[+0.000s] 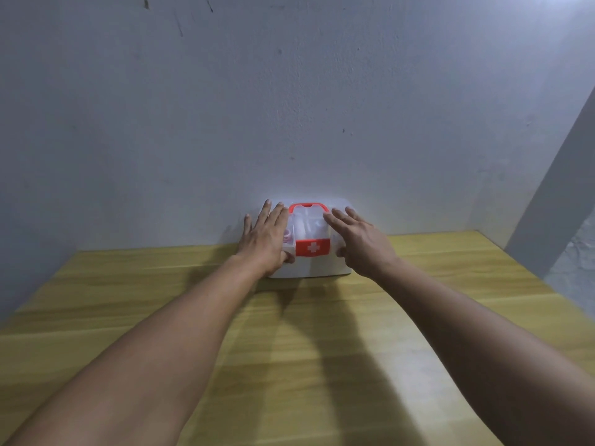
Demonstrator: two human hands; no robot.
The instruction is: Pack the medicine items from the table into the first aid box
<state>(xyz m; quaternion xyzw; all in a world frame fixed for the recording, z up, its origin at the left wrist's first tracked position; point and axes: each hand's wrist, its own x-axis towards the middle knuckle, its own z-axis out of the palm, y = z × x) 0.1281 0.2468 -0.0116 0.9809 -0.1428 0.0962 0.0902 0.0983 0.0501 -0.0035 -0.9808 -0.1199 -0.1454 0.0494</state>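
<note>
The first aid box (310,252) sits at the far edge of the desk (128,317), against the wall (289,91). The left hand (265,239) lies flat on its clear lid, grip open, fingers spread, thumb at the front. The right hand (360,243) does the same on the other side, grip open. The contents show only as pale blurred shapes through the lid; the hands hide both ends.

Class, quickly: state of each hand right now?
Left hand: open, flat on the white plastic first aid box.
Right hand: open, flat on its lid.
</note>
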